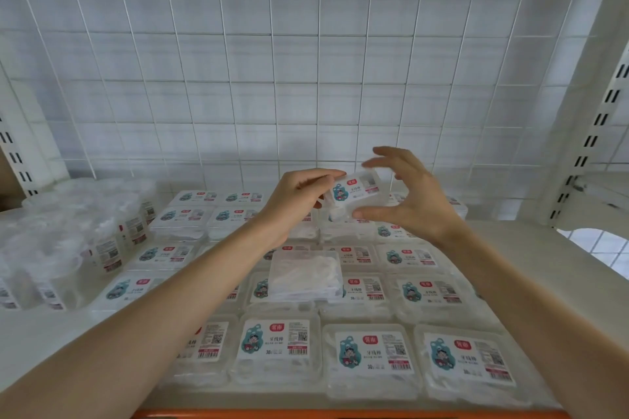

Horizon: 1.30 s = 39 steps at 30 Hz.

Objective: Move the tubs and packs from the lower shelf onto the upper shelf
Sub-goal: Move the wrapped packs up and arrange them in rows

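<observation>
Seemingly to square it w/ the rows (422, 289), left hand (296, 199) pinches 1 pack (355, 189); right hand (418, 201) spread open round it.

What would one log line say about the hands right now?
left hand pinches pack, raised | right hand open beside pack | shelved packs lie flat below | tubs stand left

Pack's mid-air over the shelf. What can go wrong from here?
1. The left hand holds the clear labelled plastic pack by one end, a thin grip; the right hand is spread open beside it, so it may slip.
2. A label-less clear pack lies atop the shelved packs below the forearms; a sweep could knock it.
</observation>
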{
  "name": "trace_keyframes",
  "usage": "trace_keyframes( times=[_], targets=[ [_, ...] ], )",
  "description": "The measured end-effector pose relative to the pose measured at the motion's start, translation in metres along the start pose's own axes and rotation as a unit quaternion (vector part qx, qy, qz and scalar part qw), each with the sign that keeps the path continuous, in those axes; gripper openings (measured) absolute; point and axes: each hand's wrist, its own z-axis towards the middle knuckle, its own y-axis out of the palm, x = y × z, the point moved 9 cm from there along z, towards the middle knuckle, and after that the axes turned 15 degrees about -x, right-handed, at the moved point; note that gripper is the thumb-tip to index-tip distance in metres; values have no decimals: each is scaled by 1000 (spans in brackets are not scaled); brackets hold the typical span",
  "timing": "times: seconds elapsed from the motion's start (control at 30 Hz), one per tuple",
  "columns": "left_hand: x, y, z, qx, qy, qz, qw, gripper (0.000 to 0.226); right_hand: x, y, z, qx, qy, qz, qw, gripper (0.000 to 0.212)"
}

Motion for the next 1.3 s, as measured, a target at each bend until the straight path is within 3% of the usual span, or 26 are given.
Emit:
trace_keyframes(
  times=[0.13, 0.33, 0.4, 0.63, 0.83, 1.3],
  targets=[
    [0, 0, 0, -3, 2, 30, 1000, 24, -1, 5, 0, -29, 10, -63, 998, 58],
    [1, 6, -3, -18, 4, 214, 977, 40, 11, -2, 1, -14, 64, -70, 995, 61],
    [-4, 6, -3, -26, -6, 226, 974, 44, 14, -11, 2, -2, 80, -57, 995, 58],
    [-6, 20, -3, -98, 0, 328, 940, 30, 30, -30, 0, -26, 134, -42, 990, 62],
    [-1, 26, -3, -123, 14, 342, 932, 22, 45, -33, -24, -64, 155, -81, 982, 55],
    [-5, 27, -4, -131, 5, 352, 927, 31, 66, -13, -42, -114, 159, -115, 974, 54]
  ],
)
